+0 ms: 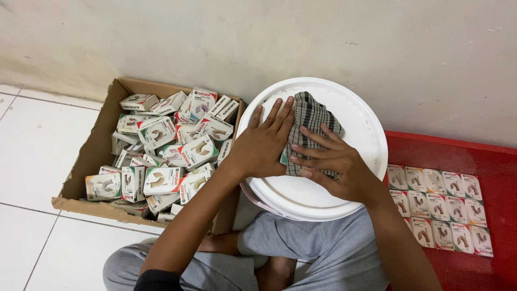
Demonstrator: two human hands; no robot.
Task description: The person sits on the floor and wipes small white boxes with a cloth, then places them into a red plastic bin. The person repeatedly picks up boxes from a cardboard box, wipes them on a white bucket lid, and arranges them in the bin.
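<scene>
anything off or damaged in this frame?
Cardboard box: its front edge is torn and ragged, and the small cartons inside lie jumbled. The packs in the red tray sit in neat rows.

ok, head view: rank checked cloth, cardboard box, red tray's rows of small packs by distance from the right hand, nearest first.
1. Checked cloth: under the right hand, on the white bucket lid.
2. Rows of small packs: just to its right, on the red tray.
3. Cardboard box: far left, beyond the left hand.

Single head view, steep downward, close over lap; white lid (344, 108) central, wall probably just ahead.
</scene>
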